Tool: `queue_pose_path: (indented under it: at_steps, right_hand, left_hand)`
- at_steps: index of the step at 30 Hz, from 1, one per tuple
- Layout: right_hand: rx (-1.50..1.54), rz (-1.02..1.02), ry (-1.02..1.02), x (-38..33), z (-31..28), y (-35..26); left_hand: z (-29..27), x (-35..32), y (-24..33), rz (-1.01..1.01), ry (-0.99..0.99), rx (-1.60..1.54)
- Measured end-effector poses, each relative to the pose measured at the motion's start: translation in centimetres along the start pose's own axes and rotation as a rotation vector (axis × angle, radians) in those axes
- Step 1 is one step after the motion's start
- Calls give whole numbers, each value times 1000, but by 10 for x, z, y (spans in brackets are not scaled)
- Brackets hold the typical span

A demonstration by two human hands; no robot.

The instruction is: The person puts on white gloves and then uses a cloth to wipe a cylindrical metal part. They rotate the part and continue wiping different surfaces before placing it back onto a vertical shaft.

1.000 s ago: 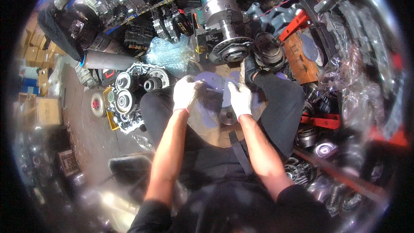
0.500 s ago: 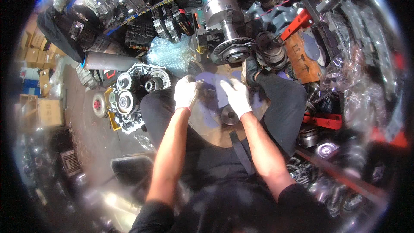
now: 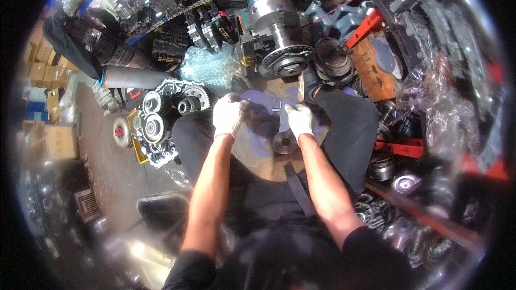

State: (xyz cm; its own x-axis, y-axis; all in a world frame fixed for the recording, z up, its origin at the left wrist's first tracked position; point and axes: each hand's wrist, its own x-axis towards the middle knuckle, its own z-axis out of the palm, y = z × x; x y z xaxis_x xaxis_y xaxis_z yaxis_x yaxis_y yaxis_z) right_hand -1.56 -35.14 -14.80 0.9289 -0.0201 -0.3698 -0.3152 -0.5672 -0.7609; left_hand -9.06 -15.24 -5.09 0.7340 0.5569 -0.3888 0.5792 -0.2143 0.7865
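Note:
Both my hands wear white gloves and work over a brown cardboard sheet (image 3: 271,171) between my legs. My left hand (image 3: 228,114) is closed at the left edge of a purple sanding disc (image 3: 265,100). Across from it, my right hand (image 3: 299,119) pinches the right part of the purple sheet, thumb on top. A narrow slit or fold shows between the hands; I cannot tell whether the sheet is cut there. More purple discs (image 3: 256,142) lie beneath on the cardboard. Just below my right hand rests a round metal part (image 3: 284,142) with a central hole.
An opened gear housing (image 3: 157,123) stands to the left. Ahead hangs or stands a shaft with a toothed disc (image 3: 286,60), beside bubble wrap (image 3: 208,69). At right are an orange-brown board (image 3: 374,70), red metal bars (image 3: 399,148) and plastic-wrapped parts.
My right hand has shifted slightly right and down, and its fingers have closed in more. The purple piece by it has turned, showing the slit. My left hand stays almost where it was.

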Motion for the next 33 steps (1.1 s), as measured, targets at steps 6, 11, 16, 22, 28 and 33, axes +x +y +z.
queue_pose_path:
  at_steps: [6,11,16,22,28,33]
  right_hand:
    - [-25,-308,-261,-11,-8,-14]
    - [146,-145,-194,-14,-12,-16]
    - [-144,-282,-215,-17,-10,-18]
    - [419,-260,-284,-18,-7,-13]
    - [-144,-47,-119,-10,-7,-2]
    - [466,-371,-355,-15,-8,-9]
  left_hand:
    - [2,7,-8,149,71,181]
    - [0,2,-7,-8,36,-40]
    - [2,3,-8,109,97,153]
    - [2,4,-9,111,115,121]
    - [0,-1,-3,72,69,37]
    - [0,-1,-2,195,87,181]
